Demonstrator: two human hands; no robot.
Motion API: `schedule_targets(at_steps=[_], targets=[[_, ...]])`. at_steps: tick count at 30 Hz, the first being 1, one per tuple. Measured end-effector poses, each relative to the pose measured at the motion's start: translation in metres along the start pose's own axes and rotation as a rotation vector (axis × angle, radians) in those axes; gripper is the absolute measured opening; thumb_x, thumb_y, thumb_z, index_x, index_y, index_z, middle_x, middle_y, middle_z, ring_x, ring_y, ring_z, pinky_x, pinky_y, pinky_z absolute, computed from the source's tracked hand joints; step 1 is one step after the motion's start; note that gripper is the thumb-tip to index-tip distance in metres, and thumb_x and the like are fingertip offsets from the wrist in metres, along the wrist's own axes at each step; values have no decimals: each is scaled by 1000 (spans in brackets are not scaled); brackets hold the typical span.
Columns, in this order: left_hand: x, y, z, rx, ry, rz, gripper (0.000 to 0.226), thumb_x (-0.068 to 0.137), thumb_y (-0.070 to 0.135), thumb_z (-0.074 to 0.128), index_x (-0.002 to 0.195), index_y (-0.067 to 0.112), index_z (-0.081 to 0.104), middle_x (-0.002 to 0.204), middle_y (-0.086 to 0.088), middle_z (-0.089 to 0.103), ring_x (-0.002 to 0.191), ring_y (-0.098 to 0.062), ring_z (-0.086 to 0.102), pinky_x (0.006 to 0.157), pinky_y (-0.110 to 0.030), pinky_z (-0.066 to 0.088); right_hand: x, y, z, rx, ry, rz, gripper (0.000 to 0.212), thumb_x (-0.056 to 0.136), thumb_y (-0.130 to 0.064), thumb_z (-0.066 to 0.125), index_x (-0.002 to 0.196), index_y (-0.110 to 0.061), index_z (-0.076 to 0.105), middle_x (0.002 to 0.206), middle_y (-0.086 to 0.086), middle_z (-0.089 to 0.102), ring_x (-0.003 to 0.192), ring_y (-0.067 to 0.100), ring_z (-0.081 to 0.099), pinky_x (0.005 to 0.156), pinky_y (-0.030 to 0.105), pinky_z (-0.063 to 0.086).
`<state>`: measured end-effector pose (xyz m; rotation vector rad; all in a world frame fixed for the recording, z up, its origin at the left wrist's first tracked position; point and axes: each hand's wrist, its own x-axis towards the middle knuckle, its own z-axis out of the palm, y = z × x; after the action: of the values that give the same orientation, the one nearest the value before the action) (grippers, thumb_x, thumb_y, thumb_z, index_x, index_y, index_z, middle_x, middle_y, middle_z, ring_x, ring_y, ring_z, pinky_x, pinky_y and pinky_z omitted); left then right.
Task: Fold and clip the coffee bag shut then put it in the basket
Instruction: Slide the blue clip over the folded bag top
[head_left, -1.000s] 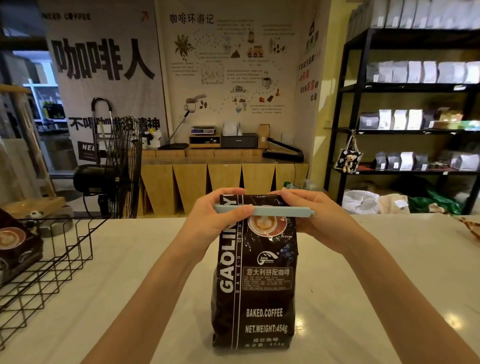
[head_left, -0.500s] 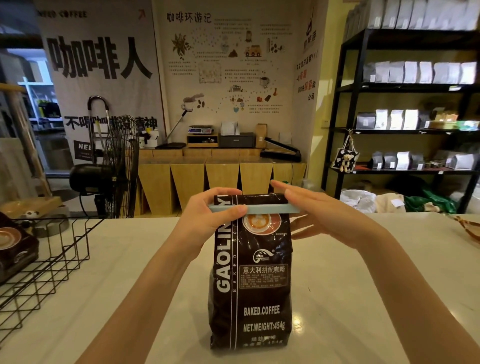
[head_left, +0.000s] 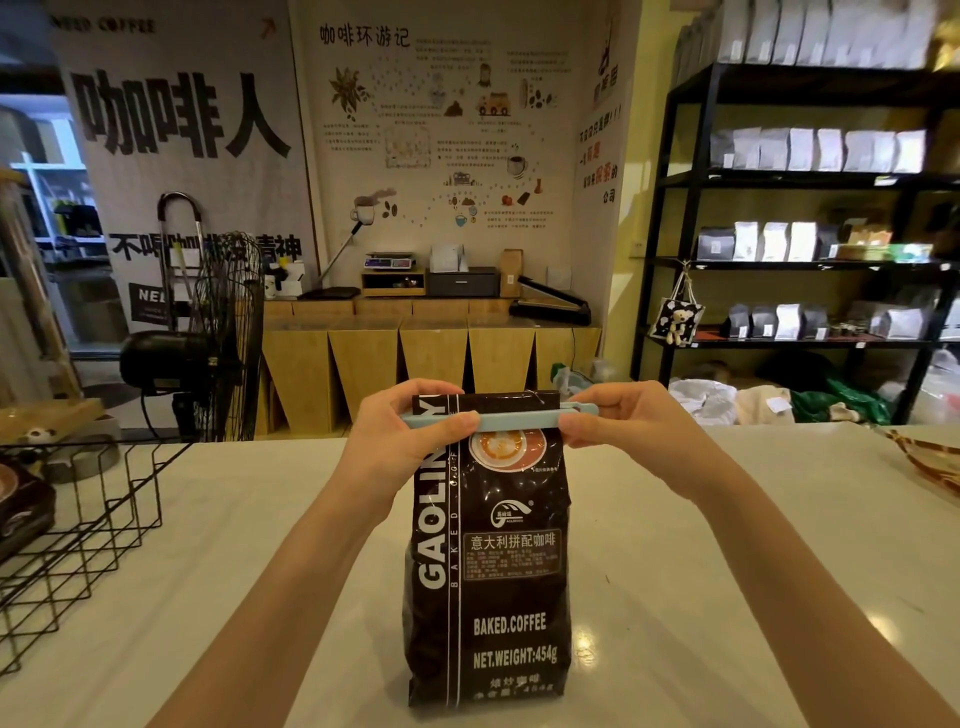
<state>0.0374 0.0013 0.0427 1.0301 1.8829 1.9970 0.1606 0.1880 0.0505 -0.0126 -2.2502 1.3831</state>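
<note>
A dark brown coffee bag (head_left: 488, 571) stands upright on the pale counter (head_left: 727, 545), its top folded over. A long light-blue clip (head_left: 514, 420) lies across the fold, near the top edge. My left hand (head_left: 400, 441) pinches the clip's left end together with the bag. My right hand (head_left: 639, 421) pinches the clip's right end, where its two arms still show a small gap. A black wire basket (head_left: 93, 519) stands at the counter's left edge, apart from the bag.
Another dark coffee bag (head_left: 21, 504) lies inside the wire basket. A patterned object (head_left: 930, 457) lies at the counter's right edge. Behind the counter stand a black fan (head_left: 208, 338), wooden cabinets and black shelving (head_left: 810, 208) with several bags.
My right hand left the clip's end with fingers spread, then came back and now pinches that end. The bag stayed upright in the same spot.
</note>
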Motion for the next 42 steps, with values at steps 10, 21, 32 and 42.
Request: schedule_targets(at_steps=[10,21,32,42], targets=[[-1,0,0,2,-8,7,32,55,27,73,84,24,62,87,-9,64,77,-26,66,62,-33,56,-2,6,7,-5,46,-78,18,68,-35,63,82,-25,68,76,-2,71,76,11,66,74,25,54],[-5,37,10,1115,-126,452,45,83,40,54,126,28,49,127,8,54,119,-9,45,98,-28,37,-9,11,9,124,103,-75,11,80,-11,63,84,-20,68,65,-13,72,73,1,67,66,10,50],[29,56,43,1001,-519,378,31,80,33,61,109,20,64,95,6,65,83,-5,59,72,-18,50,-11,8,4,147,67,-89,15,81,-8,61,89,-15,70,74,-10,75,78,5,68,70,15,51],[17,47,50,989,-380,423,30,85,28,56,112,16,62,101,0,68,85,-9,59,75,-23,49,-14,6,5,-22,18,-121,16,88,-16,53,94,-27,64,85,-11,66,82,-1,62,77,18,51]])
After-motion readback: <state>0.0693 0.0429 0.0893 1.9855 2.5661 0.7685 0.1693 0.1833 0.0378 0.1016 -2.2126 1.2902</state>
